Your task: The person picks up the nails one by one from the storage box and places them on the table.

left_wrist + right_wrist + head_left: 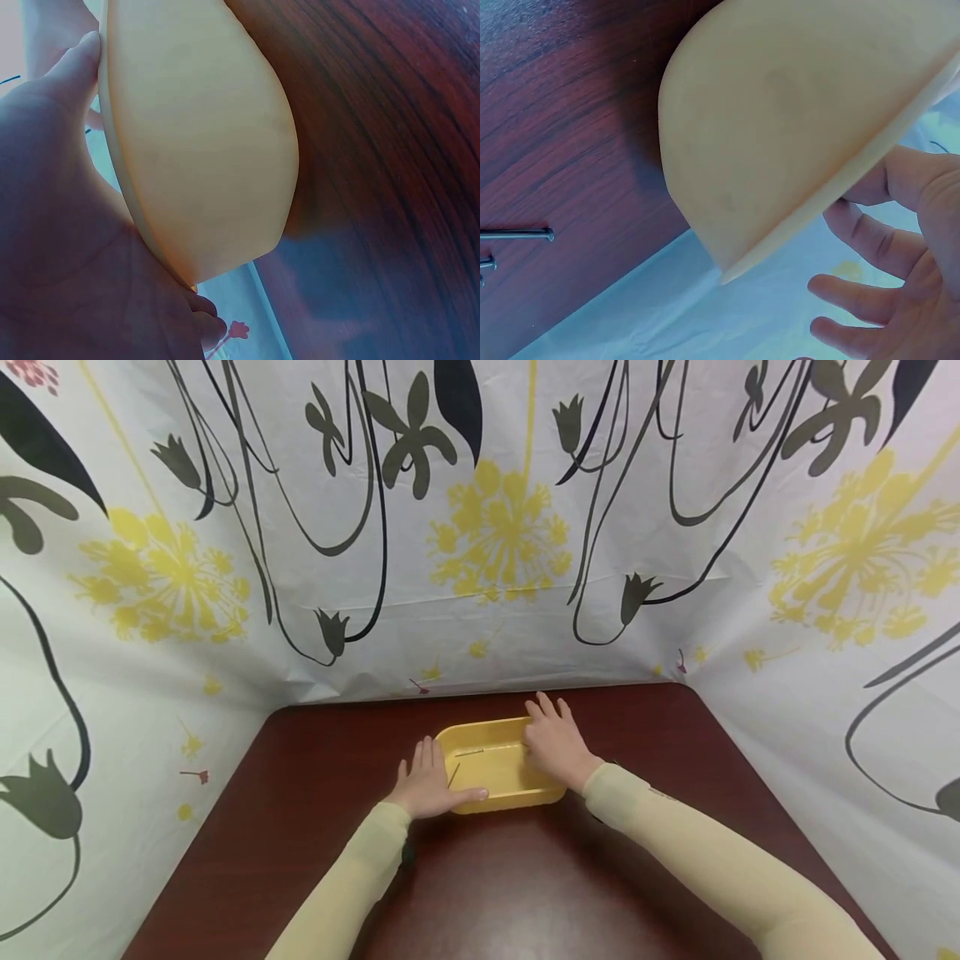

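Observation:
A yellow tray (491,774) sits on the dark table, with two thin nails visible inside, one nail (470,752) near the far wall and another nail (453,773) towards the left end. Fingers extended, my left hand (423,789) rests against the tray's left end, its thumb lying along the near rim. My right hand (558,747) is over the right end. In the right wrist view, its thumb and index finger reach past the tray's rim (810,217), their tips hidden; the other fingers are spread outside. Whether those hidden tips pinch anything cannot be seen.
The right wrist view shows several nails (514,234) on the table beside the tray. Reddish-brown wood covers the tabletop (322,843). Flower-patterned cloth (480,635) hangs behind the table and along both sides.

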Available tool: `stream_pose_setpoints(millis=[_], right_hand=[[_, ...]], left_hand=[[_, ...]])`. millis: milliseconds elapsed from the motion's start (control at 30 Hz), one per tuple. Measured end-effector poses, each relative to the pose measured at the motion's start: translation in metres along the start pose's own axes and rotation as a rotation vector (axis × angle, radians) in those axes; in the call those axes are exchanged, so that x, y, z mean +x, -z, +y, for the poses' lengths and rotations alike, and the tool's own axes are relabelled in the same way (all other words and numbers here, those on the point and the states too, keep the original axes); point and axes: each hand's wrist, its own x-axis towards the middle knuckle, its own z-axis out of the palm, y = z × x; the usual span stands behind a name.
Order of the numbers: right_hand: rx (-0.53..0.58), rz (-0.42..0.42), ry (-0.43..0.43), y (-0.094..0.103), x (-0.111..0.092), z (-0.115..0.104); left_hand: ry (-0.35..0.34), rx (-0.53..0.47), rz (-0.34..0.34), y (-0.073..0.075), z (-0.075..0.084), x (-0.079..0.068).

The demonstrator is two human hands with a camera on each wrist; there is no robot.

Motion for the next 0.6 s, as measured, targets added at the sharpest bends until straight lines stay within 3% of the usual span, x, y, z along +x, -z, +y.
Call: stream_pose_setpoints(millis=[233, 600], right_hand=[[0.033, 0.006, 0.004, 0.001, -0.005, 0.011], [0.101, -0.012, -0.04, 0.018, -0.009, 0.027]], left_hand=[[-0.004, -0.001, -0.008, -0.006, -0.002, 0.003], [-0.006, 0.015, -0.004, 0.0, 0.0, -0.001]])
